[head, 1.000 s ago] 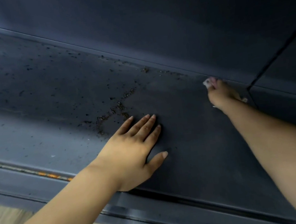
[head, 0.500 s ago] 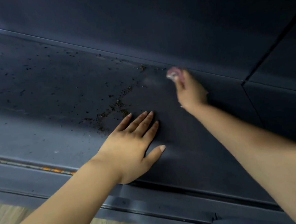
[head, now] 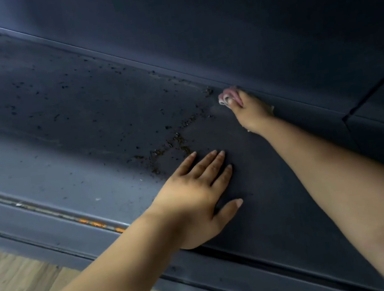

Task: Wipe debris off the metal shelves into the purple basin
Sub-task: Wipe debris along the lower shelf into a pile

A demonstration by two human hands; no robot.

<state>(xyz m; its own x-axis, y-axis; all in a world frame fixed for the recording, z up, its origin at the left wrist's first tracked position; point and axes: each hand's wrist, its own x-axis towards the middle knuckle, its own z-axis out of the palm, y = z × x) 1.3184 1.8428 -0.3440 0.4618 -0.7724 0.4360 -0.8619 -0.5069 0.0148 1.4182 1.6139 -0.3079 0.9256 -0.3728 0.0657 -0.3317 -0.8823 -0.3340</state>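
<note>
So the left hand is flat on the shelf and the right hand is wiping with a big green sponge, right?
Not quite. In the head view the right hand holds a small pinkish cloth, not a green sponge. The left hand does lie flat on the shelf.

The right hand (head: 251, 110) has swept its cloth (head: 227, 95) leftward along the shelf's back edge.

You are looking at a dark metal shelf (head: 83, 106) with brown debris (head: 173, 143) lying scattered across its surface.
</note>
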